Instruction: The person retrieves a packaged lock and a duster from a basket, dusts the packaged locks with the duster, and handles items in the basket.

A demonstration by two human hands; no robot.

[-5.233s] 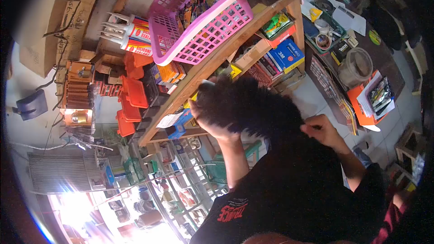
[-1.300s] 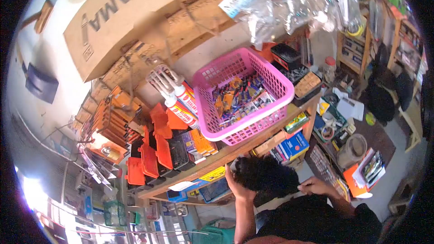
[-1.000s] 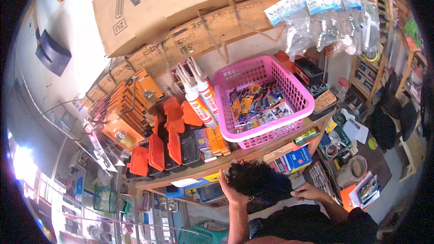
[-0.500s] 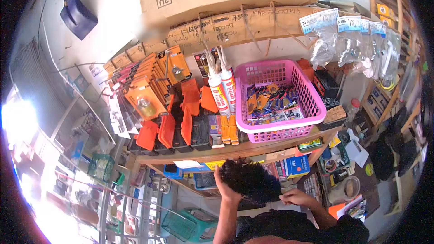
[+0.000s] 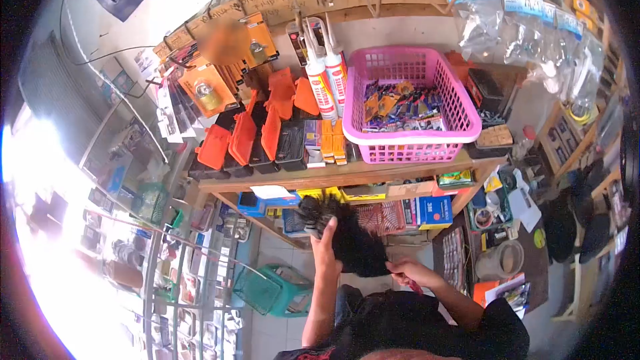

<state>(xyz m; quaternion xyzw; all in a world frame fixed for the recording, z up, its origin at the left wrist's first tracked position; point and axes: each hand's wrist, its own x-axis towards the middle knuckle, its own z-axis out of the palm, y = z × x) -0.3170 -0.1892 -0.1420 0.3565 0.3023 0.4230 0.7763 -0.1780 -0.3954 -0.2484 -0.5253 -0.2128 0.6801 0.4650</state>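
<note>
A fluffy black feather duster (image 5: 360, 243) is held in front of my body, below the shelf edge. My left hand (image 5: 325, 253) is closed around its left part, thumb up and the other fingers hidden behind the feathers. The duster's left end looks greyish and looser. My right hand (image 5: 415, 272) is closed at the duster's lower right end, where a small red piece shows under the fingers. Whether that red piece is the handle, I cannot tell.
Above the duster, a wooden shelf (image 5: 373, 175) bears a pink basket (image 5: 413, 153) of small packets, sealant tubes (image 5: 323, 87) and orange-lidded boxes (image 5: 243, 137). Bagged goods (image 5: 480, 27) hang at right. A green stool (image 5: 287, 290) stands below left, near glass shelving.
The view has tilted down, so the shelf sits higher in the picture. The duster and both hands have shifted left, and the duster's greyish left end now shows.
</note>
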